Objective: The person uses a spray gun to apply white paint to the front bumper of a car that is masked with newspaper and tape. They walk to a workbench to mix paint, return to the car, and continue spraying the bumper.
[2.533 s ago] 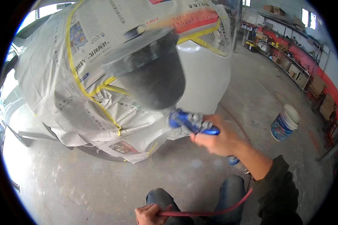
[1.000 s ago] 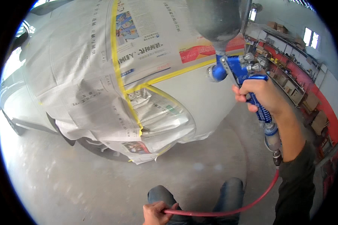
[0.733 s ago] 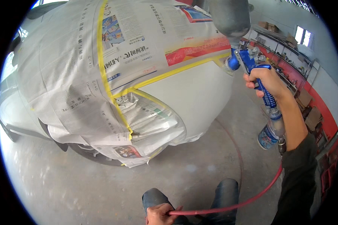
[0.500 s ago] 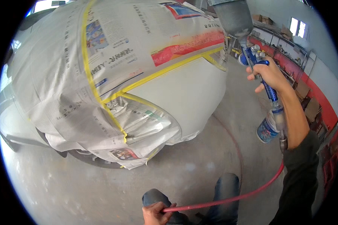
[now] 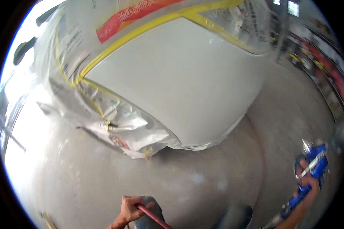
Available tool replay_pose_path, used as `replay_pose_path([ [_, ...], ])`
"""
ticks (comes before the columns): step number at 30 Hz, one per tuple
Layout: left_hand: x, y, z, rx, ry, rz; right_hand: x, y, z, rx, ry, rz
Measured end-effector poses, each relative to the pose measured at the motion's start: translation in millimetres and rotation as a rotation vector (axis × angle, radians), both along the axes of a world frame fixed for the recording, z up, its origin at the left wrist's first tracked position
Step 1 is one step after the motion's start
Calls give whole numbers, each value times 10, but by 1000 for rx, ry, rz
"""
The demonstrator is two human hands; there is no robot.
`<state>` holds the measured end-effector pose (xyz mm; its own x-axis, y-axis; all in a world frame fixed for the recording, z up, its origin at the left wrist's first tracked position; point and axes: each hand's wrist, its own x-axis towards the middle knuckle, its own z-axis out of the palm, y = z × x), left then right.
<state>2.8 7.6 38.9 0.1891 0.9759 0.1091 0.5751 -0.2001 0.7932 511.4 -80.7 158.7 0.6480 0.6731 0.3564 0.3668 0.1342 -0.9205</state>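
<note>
My right hand (image 5: pixel 308 184) is wrapped round the handle of a blue spray gun (image 5: pixel 316 162) at the lower right, away from the car. The gun's silver trigger shows beside my fingers, and its cup is blurred near the dark rim. At the bottom, my left hand (image 5: pixel 130 208) is closed round a red air hose (image 5: pixel 153 216), which runs down out of view. Ahead lies a smooth pale grey car panel (image 5: pixel 179 76), bare between masked areas. Yellow masking tape (image 5: pixel 132 36) edges it, with printed newspaper (image 5: pixel 78 42) and crinkled plastic beyond.
Grey concrete floor (image 5: pixel 202 175) surrounds the car. A thin hose line (image 5: pixel 260 152) runs across it right of the panel. Cluttered shelves (image 5: pixel 324 72) stand against the far right wall, near a grey post (image 5: pixel 282 34). My knees (image 5: pixel 235 217) show at the lower edge.
The spray gun has come down and to the right in my right hand, from beside the panel's upper right. The view has shifted closer to the panel. My left hand still grips the hose.
</note>
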Motion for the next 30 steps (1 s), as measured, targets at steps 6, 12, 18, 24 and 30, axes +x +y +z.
replay_pose_path([
  [6, 1321, -446, -22, -75, 58, 153, 1536, 758, -237, -116, 501, 153],
  [12, 2210, -778, 161, 41, 209, 184, 2327, 1314, -474, -214, 505, 270],
  [18, 2209, -882, 156, 124, 365, 125, 2412, 1438, -385, -320, 536, 342],
  [24, 1547, -1245, -875, 66, 389, 375, 2181, 1482, 289, -169, 502, 263],
  [30, 2039, -1611, -926, -239, -245, 778, 1914, 1814, 1512, -86, 452, 735],
])
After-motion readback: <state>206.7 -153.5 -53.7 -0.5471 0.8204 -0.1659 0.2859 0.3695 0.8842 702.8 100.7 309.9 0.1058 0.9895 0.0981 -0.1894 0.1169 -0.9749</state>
